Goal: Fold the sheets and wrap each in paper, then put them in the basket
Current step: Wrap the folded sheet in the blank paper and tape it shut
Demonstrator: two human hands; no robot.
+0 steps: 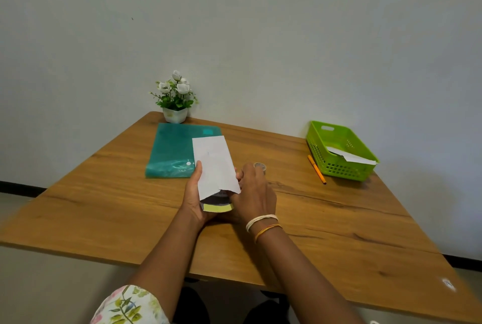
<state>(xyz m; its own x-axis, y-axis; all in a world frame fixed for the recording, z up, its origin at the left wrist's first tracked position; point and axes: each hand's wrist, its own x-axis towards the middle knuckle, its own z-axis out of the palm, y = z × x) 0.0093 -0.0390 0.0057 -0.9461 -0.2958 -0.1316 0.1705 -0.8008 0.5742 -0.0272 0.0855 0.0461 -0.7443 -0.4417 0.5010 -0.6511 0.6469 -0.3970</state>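
Two hands meet over the middle of a wooden counter (339,232), both holding one white paper wrap (215,167) tilted up off the surface. The left hand (194,199) cups its near left edge, thumb along the side; the right hand (254,194) pinches the near right corner. A folded sheet (216,206) (yellow and dark at its exposed end) pokes out of the near opening. Paper like this looks light and easily creased, so holding by the edges near the opening seems wise. At far right, a green basket (317,138) already contains a white wrapped bundle (349,156).
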